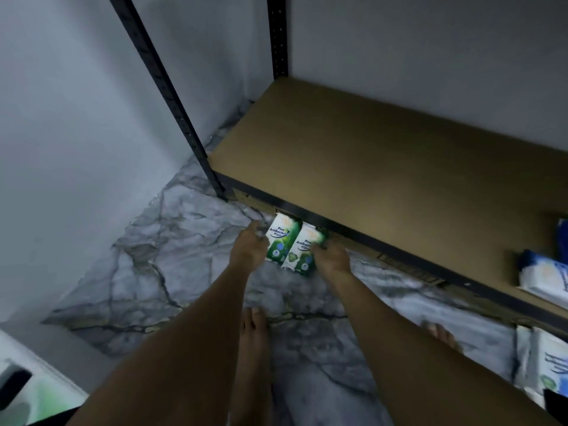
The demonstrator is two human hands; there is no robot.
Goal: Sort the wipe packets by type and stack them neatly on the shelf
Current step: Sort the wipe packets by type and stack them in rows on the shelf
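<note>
Down low, just under the front edge of the shelf board [368,155], we hold two green Pine Antibacterial Wipes pkts side by side. Our left hand [247,252] has its fingers curled on the outer edge of the left green pkt [281,241]. Our right hand [333,261] grips the outer edge of the right green pkt [302,255]. The two pkts touch in the middle, and their tops sit right by the dark front rail [399,256].

What could go wrong, we think:
- **Bump:** the tops may hit the rail if we lift straight up, b/c they are tucked so close under it.
- **Drop:** a bump could knock a pkt loose, since each hand has only one side of it. It would fall on the marble floor [184,241], near our bare foot [253,330].
- **Slide:** soft pkts can bend and slip apart when squeezed.
- **Mix-up:** the blue and white pkts [544,272] lie at the far right of the board. The green ones should go well apart from them, or the types get mixed.

It's blurry, so we can't tell how firm each grip is.
</note>
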